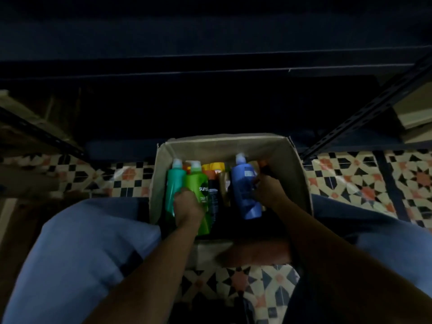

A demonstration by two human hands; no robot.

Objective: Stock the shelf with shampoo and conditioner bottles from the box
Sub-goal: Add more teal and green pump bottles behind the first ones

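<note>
From my feed I see the open cardboard box (233,146) on the patterned tile floor (350,181) between blue-trousered knees, holding a teal bottle (171,183), a light green bottle (198,183) and a blue bottle (245,190) with pale caps, plus orange and yellow bottles (214,168) packed between them. The dark shelf (210,57) lies beyond the box, its slotted metal uprights (364,111) angling down either side, and the dim light hides detail. The left hand (188,204) has its grip curled around the light green bottle, while the right hand (268,190) has its fingers curled against the blue bottle's side.
</note>
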